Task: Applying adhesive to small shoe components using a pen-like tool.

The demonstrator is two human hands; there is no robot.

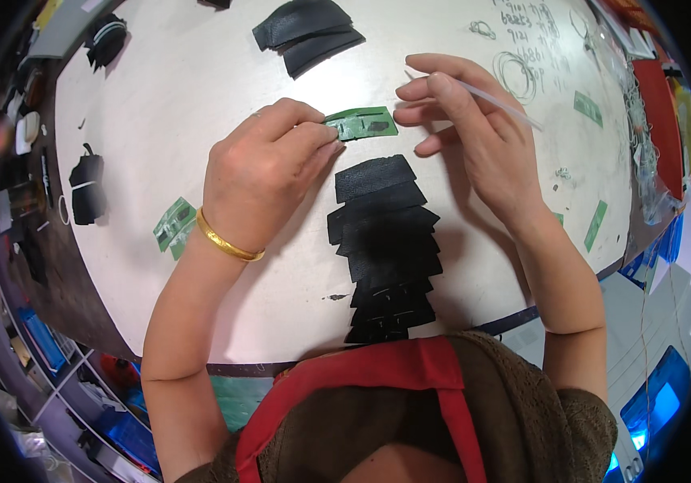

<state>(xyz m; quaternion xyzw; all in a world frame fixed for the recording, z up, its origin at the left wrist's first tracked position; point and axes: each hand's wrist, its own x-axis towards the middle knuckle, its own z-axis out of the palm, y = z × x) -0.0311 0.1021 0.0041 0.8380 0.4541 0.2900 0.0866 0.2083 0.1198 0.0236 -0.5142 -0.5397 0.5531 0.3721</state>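
Note:
My left hand (261,169), with a gold bangle (228,245) on its wrist, pinches the left end of a green strip-shaped template (365,123). This strip has slots and a dark patch, and lies just beyond the column of black leather-like pieces (381,233). The pieces overlap in a row running toward me, and short pale marks show on the nearest ones. To the right of the strip is my right hand (486,141), fingers partly spread. A thin whitish pen-like stick (514,115) rests between its thumb and index finger, its pointed tip facing left and away.
More black pieces (309,36) lie at the far side of the white table (273,322). Bundled black pieces (88,187) sit at the left. Other green templates (175,225) are scattered on both sides. Loose thread coils (516,74) lie far right, near handwriting on the tabletop.

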